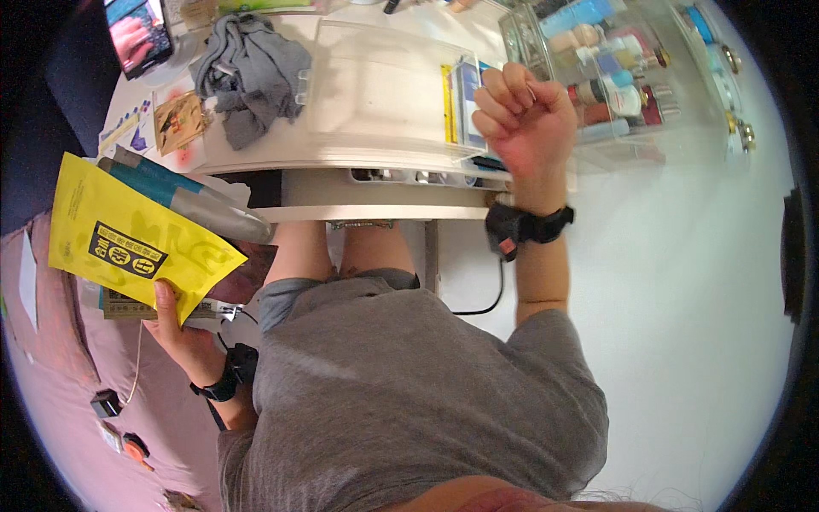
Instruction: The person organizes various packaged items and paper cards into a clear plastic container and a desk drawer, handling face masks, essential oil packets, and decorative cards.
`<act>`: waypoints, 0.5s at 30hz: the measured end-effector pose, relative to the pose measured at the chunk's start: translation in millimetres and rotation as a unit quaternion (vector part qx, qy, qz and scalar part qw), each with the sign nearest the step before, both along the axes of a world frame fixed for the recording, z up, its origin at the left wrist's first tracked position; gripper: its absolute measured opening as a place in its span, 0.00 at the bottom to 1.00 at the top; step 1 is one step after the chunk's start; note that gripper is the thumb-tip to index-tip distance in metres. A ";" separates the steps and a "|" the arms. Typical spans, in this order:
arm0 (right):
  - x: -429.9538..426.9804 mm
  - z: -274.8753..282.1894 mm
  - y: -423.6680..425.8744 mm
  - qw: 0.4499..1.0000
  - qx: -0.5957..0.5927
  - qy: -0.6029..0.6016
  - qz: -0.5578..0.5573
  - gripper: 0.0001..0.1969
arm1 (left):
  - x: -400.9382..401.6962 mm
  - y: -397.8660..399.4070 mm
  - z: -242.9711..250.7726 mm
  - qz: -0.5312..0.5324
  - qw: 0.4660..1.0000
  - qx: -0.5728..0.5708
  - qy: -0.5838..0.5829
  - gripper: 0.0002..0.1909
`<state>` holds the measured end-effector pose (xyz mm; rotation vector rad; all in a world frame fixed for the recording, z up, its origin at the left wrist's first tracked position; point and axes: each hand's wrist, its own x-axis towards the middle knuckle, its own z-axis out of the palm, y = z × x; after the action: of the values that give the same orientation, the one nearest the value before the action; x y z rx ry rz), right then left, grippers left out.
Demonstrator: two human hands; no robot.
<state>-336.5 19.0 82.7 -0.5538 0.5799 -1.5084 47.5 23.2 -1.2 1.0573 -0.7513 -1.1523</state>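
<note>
A flat yellow packet (192, 249) with printed writing is in my left hand (173, 320), the thumb lying over its lower edge. Behind it show more packets, among them a grey and teal one (211, 208); whether my fingers hold these too is hidden. My right hand (528, 121) is raised with curled fingers above the right part of the white desk, and nothing shows in it. Under and beside it lies a clear plastic box (377, 83), with blue and yellow flat items (450, 105) at its right end. Each wrist wears a black strap with a device.
A grey cloth (256, 77) lies on the desk, left of the box. A phone (137, 35) stands at the upper left. Clear organisers with bottles (614, 83) fill the upper right. Below the desktop, a drawer (384, 211) is partly out. Pink bedding (160, 429) lies at the left.
</note>
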 end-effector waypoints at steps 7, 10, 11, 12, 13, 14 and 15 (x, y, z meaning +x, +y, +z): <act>37.8 -54.4 -0.7 0.965 -0.050 -0.255 0.026 0.07 | -12.3 0.0 7.5 -0.011 1.000 -0.012 -0.017 0.22; 47.4 -68.0 -10.0 0.958 0.019 -0.285 -0.007 0.05 | -8.7 -0.1 1.8 -0.017 0.999 -0.011 -0.031 0.23; 46.3 -77.8 -14.4 0.956 0.018 -0.292 -0.003 0.05 | -8.8 -0.6 0.8 -0.013 0.999 -0.005 -0.034 0.23; 47.2 -81.9 -18.6 0.953 -0.019 -0.298 0.042 0.09 | -8.2 -0.4 -0.2 -0.010 0.999 -0.009 -0.033 0.23; 49.2 -84.3 -22.6 0.948 -0.056 -0.302 0.086 0.14 | -7.5 -0.4 -1.3 -0.006 0.999 -0.010 -0.040 0.23; 52.2 -84.6 -24.0 0.946 -0.056 -0.308 0.090 0.14 | -7.3 -0.5 -2.3 0.002 0.999 -0.006 -0.037 0.23; 65.9 -68.4 -26.2 0.964 -0.026 -0.261 0.040 0.21 | -6.4 0.3 -3.4 0.016 0.999 -0.002 -0.036 0.23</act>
<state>-270.6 -7.2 14.4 -0.1966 0.1076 -1.5163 41.1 23.5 -4.7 1.1074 -0.7902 -1.0904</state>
